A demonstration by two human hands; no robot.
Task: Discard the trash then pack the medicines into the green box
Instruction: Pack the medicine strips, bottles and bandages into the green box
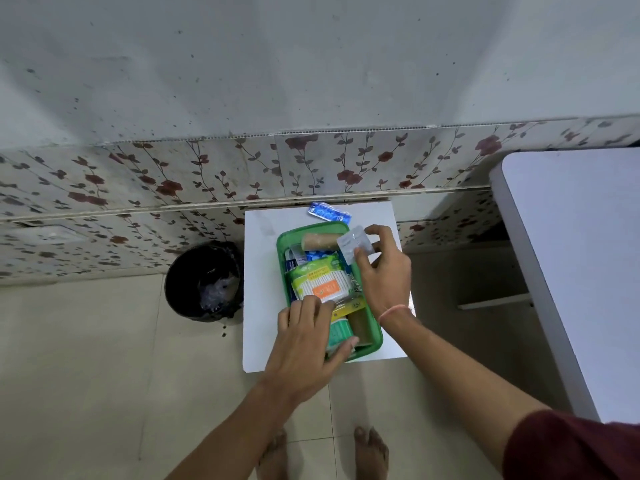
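Note:
The green box (pixel 282 242) stands on a small white table (pixel 263 306) and holds several packs: a green-and-white pack with an orange label (pixel 320 280), a brown roll (pixel 318 240), a blue blister strip, a second brown roll. My right hand (pixel 382 271) pinches a silver foil sachet (pixel 353 244) over the box's far right corner. My left hand (pixel 308 341) lies flat on the packs at the near end, fingers spread. A blue blister strip (pixel 329 213) lies on the table beyond the box.
A black bin (pixel 204 282) with a liner and crumpled trash stands on the tiled floor left of the table. A large white table (pixel 571 271) is at the right. A floral-tiled wall runs behind. My bare feet are below.

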